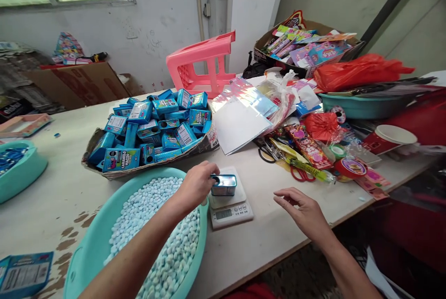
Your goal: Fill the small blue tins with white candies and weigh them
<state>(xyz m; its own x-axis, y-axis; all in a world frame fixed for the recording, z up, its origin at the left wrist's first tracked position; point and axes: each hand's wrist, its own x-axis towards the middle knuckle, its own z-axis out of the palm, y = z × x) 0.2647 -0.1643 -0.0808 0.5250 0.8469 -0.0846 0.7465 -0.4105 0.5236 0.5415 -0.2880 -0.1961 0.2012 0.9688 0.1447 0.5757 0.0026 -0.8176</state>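
A small blue tin (224,185) with a round hole in its top rests on a white digital kitchen scale (230,217). My left hand (199,182) is closed at the tin's left end, its fingertips by the hole; whatever is in the fingers is hidden. Under my left forearm stands a turquoise basin (91,238) holding many pale blue candies (142,213). To the right of the scale, my right hand (302,206) hovers above the table with thumb and fingers apart, nothing between them.
A cardboard box (167,159) of blue tins sits behind the basin. Several wrapped sweets and red scissors (302,172) lie at right, near a paper cup (390,139). A pink stool (205,64) is at the back. Another turquoise tub (26,171) stands at left.
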